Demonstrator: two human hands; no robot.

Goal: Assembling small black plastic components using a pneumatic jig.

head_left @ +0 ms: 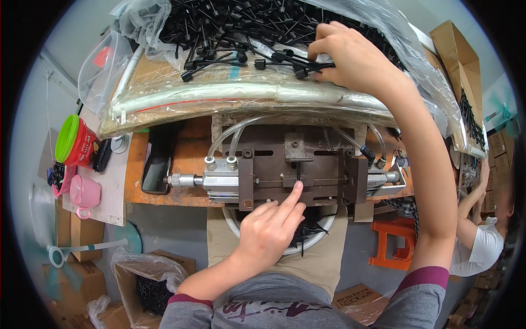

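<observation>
My left hand [268, 233] is over the front of a dark metal fixture [323, 148], its index finger stretched out and the others loosely bent. That fingertip touches the lower end of a small black part [298, 171] at the fixture's middle. My right hand [353, 57] reaches into a heap of black plastic parts [241, 22] with thin stems and knobbed ends. Its thumb and fingers curl around black stemmed parts [303, 71] at the heap's near edge; how many they grip is partly hidden.
Air cylinders [222, 181] with clear hoses flank the fixture on a wooden bench [137, 186]. The heap lies on a plastic-covered tray with a padded rim [219, 98]. Below the fixture, a round tub [327, 226] holds black parts. An orange stool [392, 241] and another person [482, 241] are at right.
</observation>
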